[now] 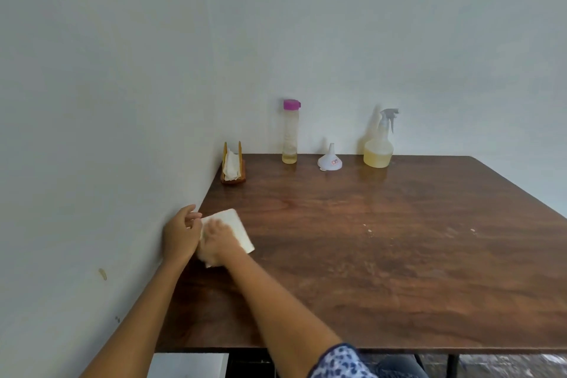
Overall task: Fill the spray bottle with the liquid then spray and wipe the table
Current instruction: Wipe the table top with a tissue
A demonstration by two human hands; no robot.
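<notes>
Item: your right hand (219,241) lies flat-fingered on the folded white paper cloth (233,228) at the frame's left-centre, wiping the brown wooden table (383,255); left hand (181,235), fingers loosely curled, steadies its edge; the part-filled clear plastic spray bottle (379,144) stands parked upper right, apparently done with.

Not much to read here honestly. The only thing with any kind of label is the little white funnel (330,160) at the back of the table: it has a small red and white sticker on its side, but it's way too tiny and blurry to make out any letters or numbers. The tall bottle with the purple cap (290,131) and the spray bottle (379,142) show no print I can read.
</notes>
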